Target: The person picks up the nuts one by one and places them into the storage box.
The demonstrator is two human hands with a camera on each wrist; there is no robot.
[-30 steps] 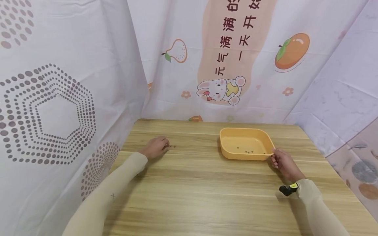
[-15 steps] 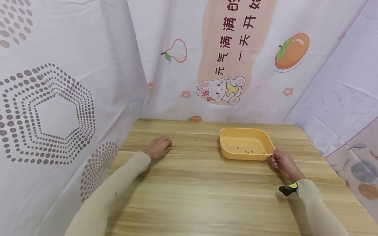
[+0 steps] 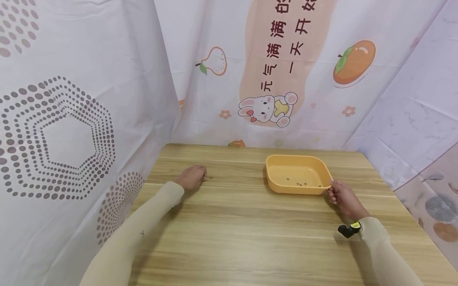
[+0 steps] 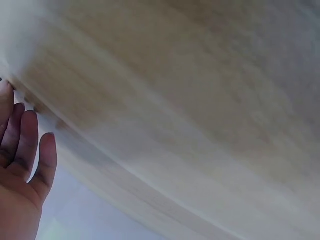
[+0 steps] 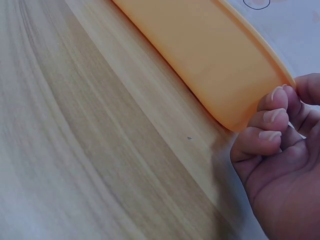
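Observation:
A shallow yellow-orange plastic tray (image 3: 298, 190) stands on the right half of the table, with several tiny dark ring-like pieces (image 3: 299, 184) on its floor. My right hand (image 3: 345, 198) pinches its near right corner between thumb and forefinger. In the right wrist view, the other fingers (image 5: 257, 142) curl below the rim. At the left my left hand (image 3: 192, 177) is low over the wood, fingertips among small dark pieces (image 4: 37, 107). One tiny piece (image 3: 211, 177) lies just past its fingertips. I cannot tell whether this hand pinches a piece.
The wood-grain table (image 3: 236, 230) spreads between both hands. A printed curtain (image 3: 200, 103) closes off the back, and a dotted curtain (image 3: 143, 119) hangs close by the left arm. A black wrist device (image 3: 348, 229) is strapped on the right sleeve.
My left hand has shifted slightly right over the small pieces, then a touch back, its fingers drawing in. Fewer pieces show beside it. The right hand and the tray stay put.

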